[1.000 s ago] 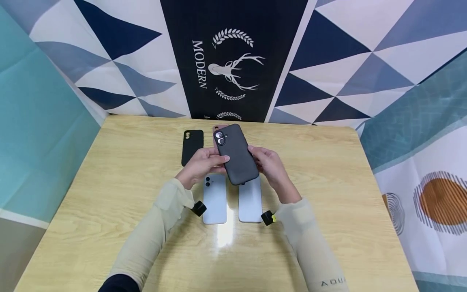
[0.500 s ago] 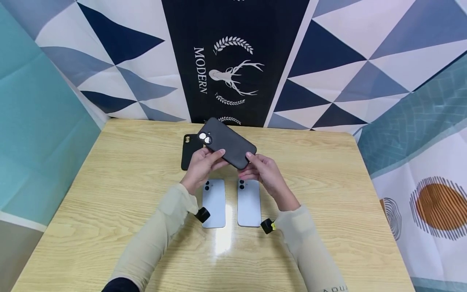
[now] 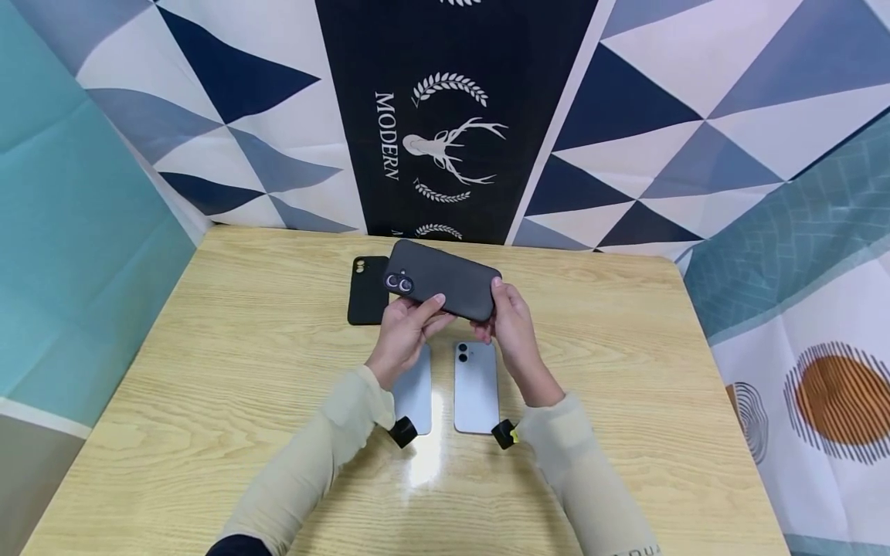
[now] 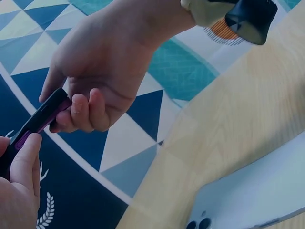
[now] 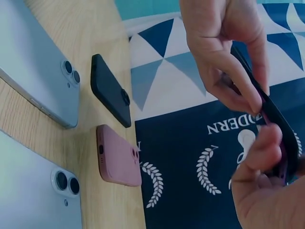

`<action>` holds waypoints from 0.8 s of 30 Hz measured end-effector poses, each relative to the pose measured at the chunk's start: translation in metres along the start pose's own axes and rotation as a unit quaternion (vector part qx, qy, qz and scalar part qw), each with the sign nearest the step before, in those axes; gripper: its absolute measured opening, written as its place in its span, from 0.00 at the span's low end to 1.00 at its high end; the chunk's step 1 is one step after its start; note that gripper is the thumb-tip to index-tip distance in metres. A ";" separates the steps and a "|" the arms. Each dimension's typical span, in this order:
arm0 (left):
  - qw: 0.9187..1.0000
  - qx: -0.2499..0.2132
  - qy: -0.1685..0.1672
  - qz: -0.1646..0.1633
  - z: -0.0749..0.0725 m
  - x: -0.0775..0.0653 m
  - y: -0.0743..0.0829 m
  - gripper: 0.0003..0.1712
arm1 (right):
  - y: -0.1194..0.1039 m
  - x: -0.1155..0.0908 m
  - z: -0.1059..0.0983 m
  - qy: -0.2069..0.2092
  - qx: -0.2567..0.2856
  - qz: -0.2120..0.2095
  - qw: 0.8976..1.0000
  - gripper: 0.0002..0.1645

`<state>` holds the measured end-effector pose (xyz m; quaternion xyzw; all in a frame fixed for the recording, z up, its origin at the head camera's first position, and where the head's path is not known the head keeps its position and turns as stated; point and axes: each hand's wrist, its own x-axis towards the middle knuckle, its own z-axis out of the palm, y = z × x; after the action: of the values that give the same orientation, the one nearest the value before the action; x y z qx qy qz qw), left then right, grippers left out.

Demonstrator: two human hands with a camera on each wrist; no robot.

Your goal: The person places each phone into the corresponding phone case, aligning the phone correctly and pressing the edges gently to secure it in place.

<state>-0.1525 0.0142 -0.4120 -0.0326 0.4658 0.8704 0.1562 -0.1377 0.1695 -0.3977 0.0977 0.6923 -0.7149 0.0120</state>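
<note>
Both hands hold a phone in a black case above the table, its back with two camera lenses turned up. The left hand pinches the near long edge, thumb on the back of the case. The right hand grips the right end, thumb at the corner. A purple strip shows along the edge of the black case in the left wrist view. Behind the hands lies another black phone case. A pink phone-shaped piece shows in the right wrist view and is hidden in the head view.
Two pale blue phones lie back up on the wooden table: the left phone partly covered by the left hand and wrist, the right phone in full view. A patterned cloth wall stands behind the table's far edge.
The cased phone has turned from a steep slant to nearly level, lens end leftward. The right hand has shifted to its end, and both hands have moved with it.
</note>
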 end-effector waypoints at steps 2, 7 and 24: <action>1.000 -0.010 -0.011 0.005 0.001 -0.002 -0.002 0.23 | 0.001 0.000 0.002 0.018 -0.004 -0.008 1.000 0.21; 0.999 -0.033 -0.024 0.006 0.004 -0.005 -0.006 0.26 | 0.002 0.000 0.005 0.042 -0.011 -0.035 0.998 0.23; 0.997 -0.068 -0.003 0.025 0.007 -0.009 -0.003 0.25 | 0.007 -0.003 0.004 0.014 -0.073 -0.044 0.996 0.37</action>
<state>-0.1425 0.0195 -0.4082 -0.0285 0.4058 0.9038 0.1331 -0.1339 0.1651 -0.4043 0.0759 0.7461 -0.6611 -0.0224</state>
